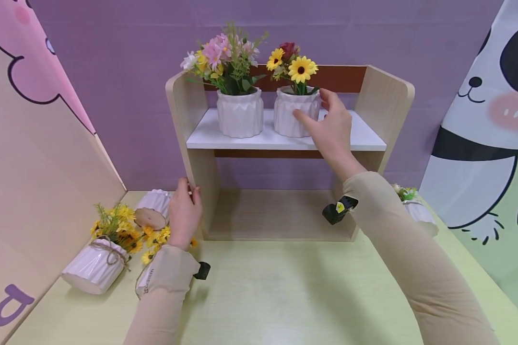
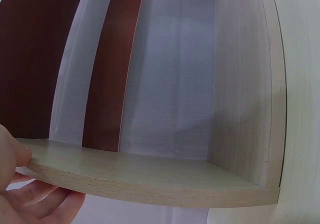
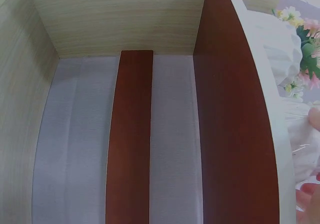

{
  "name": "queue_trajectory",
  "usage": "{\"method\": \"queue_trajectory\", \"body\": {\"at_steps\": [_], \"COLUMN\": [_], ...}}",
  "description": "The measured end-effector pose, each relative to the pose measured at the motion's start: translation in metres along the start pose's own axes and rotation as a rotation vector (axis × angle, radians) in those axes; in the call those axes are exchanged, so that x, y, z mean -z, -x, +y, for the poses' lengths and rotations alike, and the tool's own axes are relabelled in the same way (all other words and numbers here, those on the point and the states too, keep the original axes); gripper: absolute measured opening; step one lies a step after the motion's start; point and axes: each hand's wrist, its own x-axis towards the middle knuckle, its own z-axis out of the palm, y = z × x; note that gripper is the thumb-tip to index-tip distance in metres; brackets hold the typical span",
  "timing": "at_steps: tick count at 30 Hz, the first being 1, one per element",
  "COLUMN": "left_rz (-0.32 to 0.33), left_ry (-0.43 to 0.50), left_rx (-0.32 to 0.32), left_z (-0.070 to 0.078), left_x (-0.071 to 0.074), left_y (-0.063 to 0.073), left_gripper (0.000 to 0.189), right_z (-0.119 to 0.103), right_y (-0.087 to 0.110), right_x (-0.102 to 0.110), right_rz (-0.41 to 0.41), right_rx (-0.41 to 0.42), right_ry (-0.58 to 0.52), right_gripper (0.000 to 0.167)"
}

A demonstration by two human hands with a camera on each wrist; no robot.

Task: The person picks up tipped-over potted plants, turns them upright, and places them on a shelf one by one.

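Observation:
A white ribbed flowerpot point(image 1: 290, 115) with yellow and dark red flowers stands on the white middle board of a small wooden shelf point(image 1: 399, 91). My right hand point(image 1: 334, 122) holds this pot from its right side, thumb across the front and fingers round the side. To its left on the same board stands a second white flowerpot point(image 1: 241, 115), with pink, white and yellow flowers. My left hand point(image 1: 184, 211) grips the front edge of the shelf's left side panel point(image 2: 150, 191), thumb on the inner face and fingers on the outer one.
On the table left of the shelf lie several tipped white pots, one a twine-tied pot point(image 1: 96, 266) with yellow flowers, another a pot point(image 1: 153, 208) showing its base. Right of the shelf lies a further white pot point(image 1: 420, 215). A purple backdrop point(image 1: 121, 96) hangs behind.

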Motion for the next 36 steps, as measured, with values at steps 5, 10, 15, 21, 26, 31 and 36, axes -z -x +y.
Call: {"method": "queue_trajectory", "body": {"at_steps": [5, 10, 15, 21, 26, 31, 36], "left_rz": [0.008, 0.013, 0.018, 0.019, 0.018, 0.032, 0.024], "left_ry": [-0.003, -0.004, -0.012, -0.01, -0.006, -0.007, -0.016], "left_rx": [-0.009, -0.016, -0.024, -0.026, -0.024, -0.041, -0.043], "left_z": [0.0, -0.001, -0.002, -0.002, -0.004, -0.003, -0.004], "left_x": [0.0, -0.002, -0.002, -0.002, -0.003, -0.003, -0.003], "left_y": [0.0, 0.0, -0.001, -0.002, -0.001, -0.001, -0.001], "left_gripper": [0.024, 0.023, 0.022, 0.021, 0.021, 0.02, 0.021], "right_z": [0.005, 0.012, 0.018, 0.025, 0.031, 0.039, 0.053], "right_y": [0.005, 0.009, 0.014, 0.023, 0.031, 0.041, 0.049], "right_x": [0.007, 0.019, 0.033, 0.046, 0.057, 0.07, 0.081], "right_rz": [-0.005, 0.016, 0.036, 0.064, 0.084, 0.094, 0.105], "right_rx": [0.04, 0.098, 0.11, 0.14, 0.171, 0.172, 0.17], "right_ry": [0.003, 0.016, 0.005, -0.029, -0.032, 0.003, 0.043], "right_gripper": [0.062, 0.052, 0.038, 0.03, 0.022, 0.02, 0.024]}}
